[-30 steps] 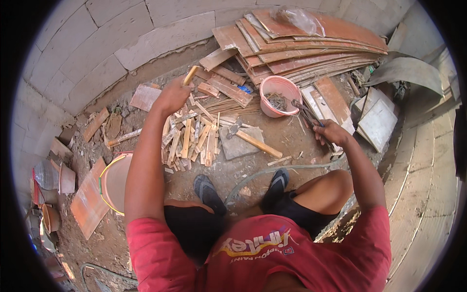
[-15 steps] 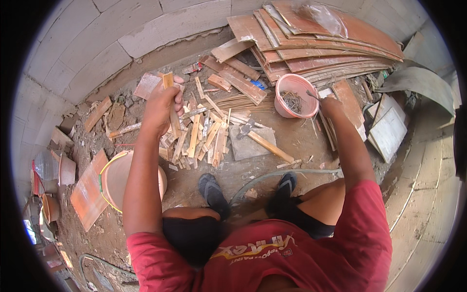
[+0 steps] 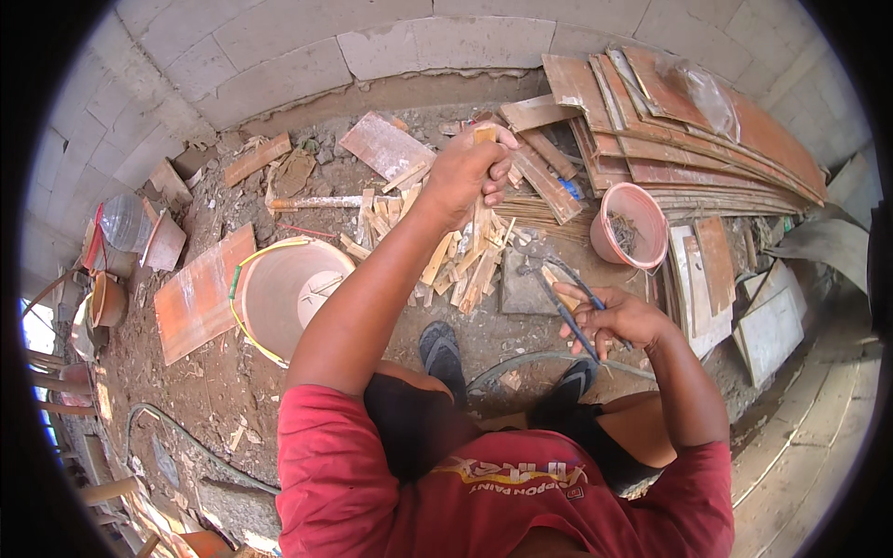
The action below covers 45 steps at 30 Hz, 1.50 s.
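My left hand (image 3: 465, 177) is closed round a short wooden strip (image 3: 485, 136), whose upper end sticks out past the thumb. Below it lies a heap of split wooden pieces (image 3: 482, 272). In my right hand (image 3: 633, 321) is a pair of long-handled pincers (image 3: 575, 324) with blue grips, the two handles spread apart and the jaws toward the grey slab (image 3: 523, 290). Part of a hammer's wooden handle (image 3: 556, 277) shows behind the pincers. A pink bucket (image 3: 606, 244) with nails in it stands beyond my right hand.
A large pale bucket (image 3: 259, 302) with a yellow-green rim stands left of my left arm. Stacked reddish boards (image 3: 670, 139) lean by the block wall (image 3: 391, 46) at the back right. A hose (image 3: 507, 365) crosses the ground at my feet.
My right hand has come away from the pink bucket toward me with the pincers, which now show spread. My left hand still grips the wooden strip. The whole view has shifted.
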Motion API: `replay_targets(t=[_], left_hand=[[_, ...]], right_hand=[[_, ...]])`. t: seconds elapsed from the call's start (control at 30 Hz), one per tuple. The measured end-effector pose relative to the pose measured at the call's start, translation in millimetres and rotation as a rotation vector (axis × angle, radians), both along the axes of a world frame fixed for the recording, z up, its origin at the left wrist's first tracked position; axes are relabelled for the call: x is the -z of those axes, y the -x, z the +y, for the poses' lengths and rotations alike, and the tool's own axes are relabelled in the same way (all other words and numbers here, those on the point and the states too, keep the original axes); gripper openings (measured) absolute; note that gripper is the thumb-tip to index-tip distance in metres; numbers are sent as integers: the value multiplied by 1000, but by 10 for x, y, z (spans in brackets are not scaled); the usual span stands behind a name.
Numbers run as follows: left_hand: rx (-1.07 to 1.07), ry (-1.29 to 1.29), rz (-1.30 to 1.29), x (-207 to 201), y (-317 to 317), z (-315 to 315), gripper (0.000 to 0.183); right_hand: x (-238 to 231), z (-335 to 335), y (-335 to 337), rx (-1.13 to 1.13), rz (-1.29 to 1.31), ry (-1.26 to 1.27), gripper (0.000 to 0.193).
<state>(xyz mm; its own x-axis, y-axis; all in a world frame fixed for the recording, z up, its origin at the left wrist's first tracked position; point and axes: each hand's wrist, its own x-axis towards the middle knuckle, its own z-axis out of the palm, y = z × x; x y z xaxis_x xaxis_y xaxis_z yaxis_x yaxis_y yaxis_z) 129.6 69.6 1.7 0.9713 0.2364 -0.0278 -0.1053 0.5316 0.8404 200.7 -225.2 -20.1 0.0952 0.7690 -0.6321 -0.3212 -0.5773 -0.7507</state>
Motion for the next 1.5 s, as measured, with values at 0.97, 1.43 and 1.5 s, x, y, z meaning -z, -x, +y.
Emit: replay_targets(t=[0.97, 1.43, 1.5], left_hand=[[-349, -572, -172, -451, 82, -422, 21], [-576, -307, 571, 978, -16, 689, 40], [-594, -581, 589, 1534, -129, 877, 47]], right_hand=[[-240, 143, 708, 93, -297, -13, 33], [860, -662, -586, 467, -820, 240, 28], [911, -808, -1047, 426, -945, 346, 26]])
